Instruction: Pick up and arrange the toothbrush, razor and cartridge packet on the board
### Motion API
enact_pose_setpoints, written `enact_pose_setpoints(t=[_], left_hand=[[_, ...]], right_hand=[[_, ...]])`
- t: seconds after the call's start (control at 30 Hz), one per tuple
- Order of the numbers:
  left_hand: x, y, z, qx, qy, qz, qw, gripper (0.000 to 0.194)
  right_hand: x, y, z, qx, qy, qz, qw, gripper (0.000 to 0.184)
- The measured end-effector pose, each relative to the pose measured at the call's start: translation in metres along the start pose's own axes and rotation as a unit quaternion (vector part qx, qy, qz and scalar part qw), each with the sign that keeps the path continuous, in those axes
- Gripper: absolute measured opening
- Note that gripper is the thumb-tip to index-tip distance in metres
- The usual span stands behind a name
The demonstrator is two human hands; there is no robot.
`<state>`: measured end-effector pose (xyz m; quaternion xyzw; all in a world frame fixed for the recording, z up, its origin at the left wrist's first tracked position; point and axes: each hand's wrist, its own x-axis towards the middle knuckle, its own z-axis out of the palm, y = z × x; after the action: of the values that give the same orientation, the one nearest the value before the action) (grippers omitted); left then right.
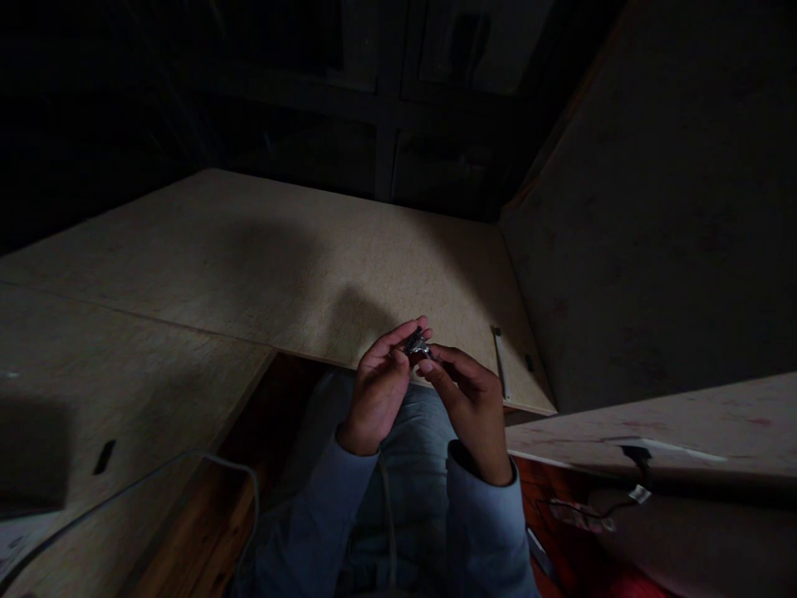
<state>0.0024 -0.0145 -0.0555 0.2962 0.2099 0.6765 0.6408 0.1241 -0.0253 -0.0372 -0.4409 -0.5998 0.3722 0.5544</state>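
Note:
Above my lap, close to the front edge of the wooden tabletop (292, 257), both hands meet at a small dark piece with shiny metal parts (418, 344). It is too small and dim to name its kind. My left hand (381, 386) is closed on its left side, fingers pointing up and thumb pressed against it. From the right, my right hand (470, 394) pinches the shiny end between thumb and forefinger. Fingers cover part of the piece. A thin light-coloured rod with a dark tip (501, 364) lies on the tabletop beyond my right hand.
A dark panel (653, 216) rises along the tabletop's right side. At left, another board (124, 365) carries a small black object (105, 457) and a grey cable (162, 472) looping toward my lap. A black plug (636, 455) and a power strip (582, 515) sit low at right.

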Motion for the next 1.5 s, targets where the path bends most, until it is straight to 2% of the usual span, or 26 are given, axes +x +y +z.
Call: enact_pose_setpoints(t=[0.3,0.63,0.97,1.17,1.27,1.37,1.5], left_hand=[[-0.001,-0.001,-0.004,0.012,-0.019,0.001,1.0,0.032],[-0.002,0.0,-0.004,0.031,-0.019,-0.021,0.999,0.034],[-0.001,-0.01,0.001,0.014,0.047,0.037,0.998,0.036],[-0.002,-0.011,0.005,0.027,0.065,0.024,0.997,0.038],[0.001,-0.013,0.003,0.049,0.083,0.007,0.995,0.037],[0.006,-0.014,-0.006,0.099,0.112,-0.037,0.988,0.033],[0.012,-0.02,-0.022,0.177,0.134,-0.089,0.971,0.035]], right_hand=[[-0.001,-0.004,-0.001,-0.018,-0.005,-0.029,0.999,0.022],[-0.002,0.002,0.002,-0.037,-0.005,-0.007,0.999,0.022],[0.0,0.008,0.0,-0.014,-0.015,0.019,1.0,0.022],[0.0,0.013,-0.001,0.001,0.005,0.054,0.999,0.022],[0.001,0.015,-0.006,0.027,0.038,0.066,0.997,0.022],[0.004,0.02,-0.019,0.045,0.117,0.088,0.988,0.028],[0.006,0.05,-0.042,-0.026,0.189,0.117,0.975,0.039]])
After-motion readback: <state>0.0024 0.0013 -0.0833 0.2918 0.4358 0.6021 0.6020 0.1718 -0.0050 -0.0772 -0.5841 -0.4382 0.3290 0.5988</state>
